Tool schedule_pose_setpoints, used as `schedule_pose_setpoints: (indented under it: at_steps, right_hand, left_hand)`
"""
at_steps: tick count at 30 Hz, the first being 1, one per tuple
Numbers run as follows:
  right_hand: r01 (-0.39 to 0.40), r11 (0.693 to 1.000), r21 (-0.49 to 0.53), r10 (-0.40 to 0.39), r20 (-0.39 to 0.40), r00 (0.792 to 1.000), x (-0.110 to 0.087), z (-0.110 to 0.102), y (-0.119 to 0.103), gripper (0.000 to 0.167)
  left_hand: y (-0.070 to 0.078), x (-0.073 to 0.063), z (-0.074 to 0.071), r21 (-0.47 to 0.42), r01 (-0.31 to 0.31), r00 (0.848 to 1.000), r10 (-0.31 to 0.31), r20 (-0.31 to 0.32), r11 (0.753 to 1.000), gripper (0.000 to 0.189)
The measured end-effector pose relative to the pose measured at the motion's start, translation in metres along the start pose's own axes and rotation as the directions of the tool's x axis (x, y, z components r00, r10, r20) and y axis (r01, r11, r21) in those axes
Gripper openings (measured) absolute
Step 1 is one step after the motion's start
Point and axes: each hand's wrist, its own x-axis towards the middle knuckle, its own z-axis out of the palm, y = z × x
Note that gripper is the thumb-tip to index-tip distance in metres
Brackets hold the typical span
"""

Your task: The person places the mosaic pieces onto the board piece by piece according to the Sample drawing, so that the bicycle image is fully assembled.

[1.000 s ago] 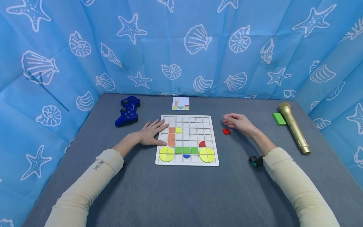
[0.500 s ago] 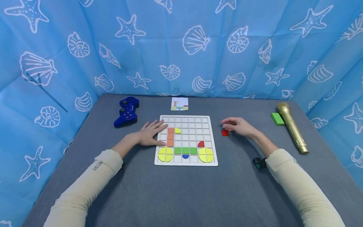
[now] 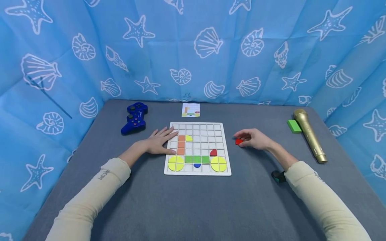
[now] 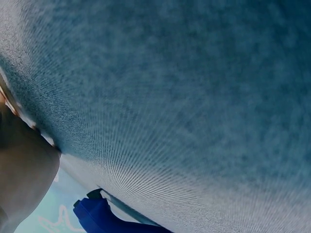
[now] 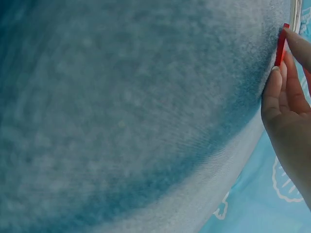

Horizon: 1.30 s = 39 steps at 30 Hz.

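Observation:
On the table lies a white grid board (image 3: pixel 201 138) holding flat coloured tiles. My left hand (image 3: pixel 158 142) rests with fingers spread over the board's left edge. Right of the board, my right hand (image 3: pixel 254 138) pinches a small red tile (image 3: pixel 238 142) between thumb and fingers, low over the table. In the right wrist view the red tile (image 5: pixel 281 47) shows edge-on between the fingertips. Yellow quarter-circles (image 3: pixel 176 163) form a disc at the board's lower left, with another yellow disc (image 3: pixel 218 164) at lower right. Orange squares (image 3: pixel 181 145), green squares (image 3: pixel 197 159), a dark red quarter-circle (image 3: pixel 213 153) and a blue half-circle (image 3: pixel 197 165) also sit in cells.
Behind the board lies a small printed pattern card (image 3: pixel 191 110). A blue game controller (image 3: pixel 134 117) is at the back left. A gold microphone (image 3: pixel 310 135) and a green block (image 3: pixel 294 126) lie at the right. A blue curtain (image 3: pixel 193 50) surrounds the table (image 3: pixel 193 204).
My right hand has come down toward me onto the red tile, and its fingers have closed on it. The left hand has stayed on the board.

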Motion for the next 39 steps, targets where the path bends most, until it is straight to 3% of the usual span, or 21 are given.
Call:
schedule_pose_setpoints:
  at_steps: [8,20,27,33,39]
  right_hand:
    - [0.011,1.0,-0.01,-0.011,0.002,1.0,-0.001,-0.001,0.001,0.036]
    - [-0.056,0.996,-0.064,0.049,-0.104,0.993,-0.001,0.0,-0.003,0.023]
    - [-0.174,0.982,0.073,0.181,-0.115,0.977,-0.005,0.007,-0.026,0.031]
    - [-0.171,0.957,0.236,0.183,-0.029,0.983,-0.007,0.025,-0.043,0.031]
    - [-0.194,0.939,0.285,0.196,0.023,0.98,-0.008,0.039,-0.053,0.03]
  left_hand:
    - [-0.001,0.001,0.0,-0.005,-0.013,1.0,0.013,-0.007,1.0,0.097]
    - [-0.001,0.002,-0.002,0.004,-0.002,1.0,0.002,0.004,1.0,0.098]
    - [0.001,0.002,-0.002,0.007,-0.003,1.0,0.003,0.001,1.0,0.099]
    - [0.0,0.0,-0.001,0.016,-0.002,1.0,0.002,-0.001,1.0,0.099]
    - [0.003,-0.004,-0.003,0.005,-0.019,1.0,0.019,-0.008,1.0,0.099]
